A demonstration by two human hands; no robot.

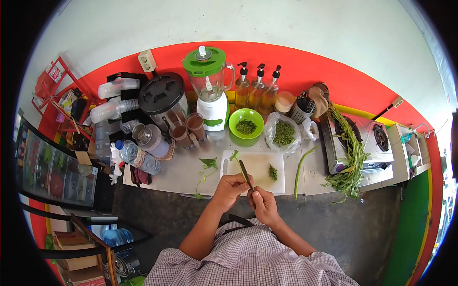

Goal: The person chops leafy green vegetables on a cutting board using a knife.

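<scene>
My left hand [231, 191] is closed round a green stem [236, 158], which sticks up over the white cutting board [260, 159]. My right hand [264, 204] grips a knife [245, 172], its dark blade lying along the stem close to my left fingers. On the board's right half sits a small heap of chopped greens [272, 173]. A leafy sprig [208, 164] lies left of the board, and a long bare stalk [302, 170] to its right. Behind the board are a green bowl [245, 138] and a plastic bag [271, 126], both holding chopped greens.
A blender [213, 114] stands at the back beside several pump bottles [257, 90]. Brown cups [181, 133], a lidded container [167, 97] and a water bottle [138, 157] crowd the left. Long leafy stalks [354, 157] hang over the gas stove [372, 126] and the counter's front edge.
</scene>
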